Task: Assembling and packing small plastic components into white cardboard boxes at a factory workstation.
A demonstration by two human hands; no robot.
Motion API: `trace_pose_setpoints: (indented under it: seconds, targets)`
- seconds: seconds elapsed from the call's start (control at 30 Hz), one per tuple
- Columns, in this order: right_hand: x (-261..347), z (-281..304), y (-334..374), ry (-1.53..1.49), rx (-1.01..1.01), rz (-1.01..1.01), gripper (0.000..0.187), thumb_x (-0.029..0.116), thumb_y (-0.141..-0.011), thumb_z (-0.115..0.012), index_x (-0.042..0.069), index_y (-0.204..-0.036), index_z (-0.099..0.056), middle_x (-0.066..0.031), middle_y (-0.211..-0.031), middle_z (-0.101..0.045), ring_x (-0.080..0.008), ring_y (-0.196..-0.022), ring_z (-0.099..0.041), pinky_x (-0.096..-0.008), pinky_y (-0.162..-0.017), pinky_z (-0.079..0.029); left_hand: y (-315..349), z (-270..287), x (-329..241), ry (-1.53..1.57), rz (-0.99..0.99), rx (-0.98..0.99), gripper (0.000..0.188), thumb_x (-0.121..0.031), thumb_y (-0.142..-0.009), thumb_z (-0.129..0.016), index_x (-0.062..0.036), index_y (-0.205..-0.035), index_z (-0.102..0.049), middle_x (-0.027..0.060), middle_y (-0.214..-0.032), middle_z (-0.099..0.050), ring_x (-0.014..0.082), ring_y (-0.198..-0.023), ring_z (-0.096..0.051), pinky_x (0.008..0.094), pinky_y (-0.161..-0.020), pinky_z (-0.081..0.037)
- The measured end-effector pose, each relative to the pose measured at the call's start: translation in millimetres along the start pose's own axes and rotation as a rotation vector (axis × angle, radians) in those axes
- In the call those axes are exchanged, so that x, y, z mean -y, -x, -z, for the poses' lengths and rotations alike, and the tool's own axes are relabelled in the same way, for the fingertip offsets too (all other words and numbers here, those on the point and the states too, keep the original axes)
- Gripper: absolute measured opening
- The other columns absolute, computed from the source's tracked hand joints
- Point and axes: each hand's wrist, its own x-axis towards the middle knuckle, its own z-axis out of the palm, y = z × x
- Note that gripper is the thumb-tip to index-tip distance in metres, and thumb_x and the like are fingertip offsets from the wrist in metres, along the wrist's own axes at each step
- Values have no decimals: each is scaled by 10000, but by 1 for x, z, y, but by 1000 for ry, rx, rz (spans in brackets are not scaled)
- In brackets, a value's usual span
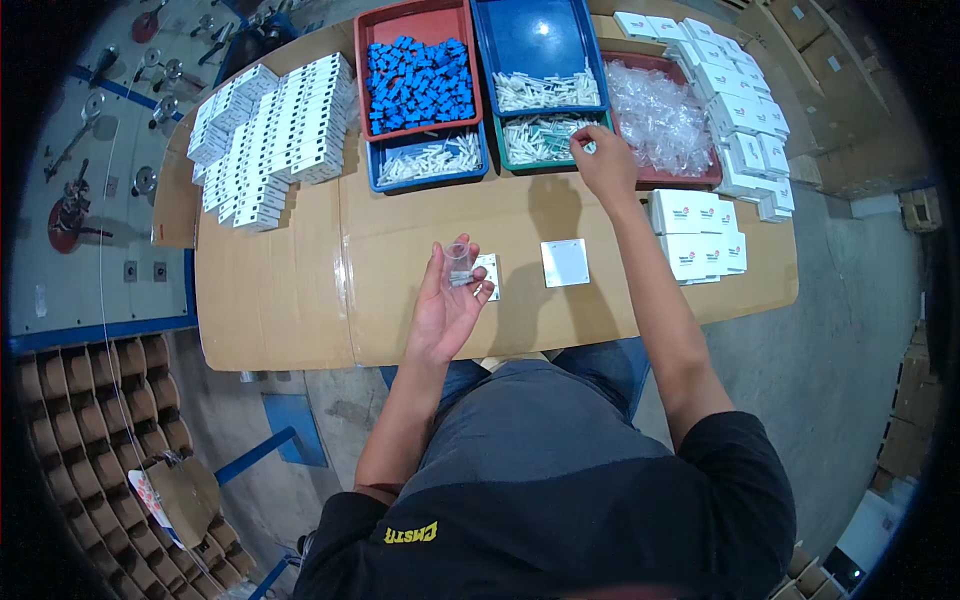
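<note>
- The left hand [450, 300] is half open, palm up, with fingers curled around a clear container [459, 262]. Whether this is a bag or a cup, I cannot tell; something small and pale lies low in it.
- The right hand [605, 165] reaches far forward, over the green tray [512, 163]. Its fingers are bent nearly together, and a pale piece [589, 148] shows at the tips; I cannot tell if it is firmly gripped.
- The container could tip and spill, if the left fingers loosen or the palm turns.
- The pale piece could fall among the white sticks [535, 138], if the right pinch is weak.
- A sleeve or forearm could push the white plate [567, 263] between the hands, if the right arm comes back low.
- Under both hands is a brown cardboard table top [400, 230]. White boxes [310, 120] stand left of the left hand, and clear bags [655, 115] fill a tray just right of the right hand.
- Beyond the table, a grey floor [750, 340] and, far left, a metal bench [110, 215].
</note>
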Motion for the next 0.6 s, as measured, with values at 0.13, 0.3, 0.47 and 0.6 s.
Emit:
trace_pose_setpoints:
  seconds: [0.13,0.3,0.47,0.6]
  targets:
    - [51,43,33,-207,18,22,118,214,-900,-746,119,-969,-761,-62,-968,-745,-291,-885,-727,-400,-749,-554,-6,-3,4,-35,4,24,419,-466,-1093,-550,-138,-1340,-632,13,-1218,-674,157,-945,-613,353,-909,-521]
    - [114,80,83,-303,96,142,92,123,-893,-761,74,-968,-743,-62,-957,-731,-261,-895,-720,-355,-736,-540,-5,-11,8,-71,-18,35,429,-472,-1088,-561,-135,-1346,-626,9,-1213,-669,146,-953,-614,338,-896,-519]
    - [158,101,132,-564,255,252,131,40,-868,-765,39,-996,-737,-91,-966,-726,-222,-824,-690,-316,-688,-526,5,-19,12,-92,-20,15,438,-474,-1086,-568,-126,-1345,-620,17,-1217,-671,130,-974,-621,315,-880,-521]
    - [162,105,141,-616,342,286,128,43,-890,-758,29,-1017,-744,-87,-941,-717,-198,-767,-655,-295,-643,-499,13,-22,16,-146,-30,-31,460,-488,-1086,-560,-114,-1346,-623,37,-1246,-689,136,-1026,-641,319,-921,-519]
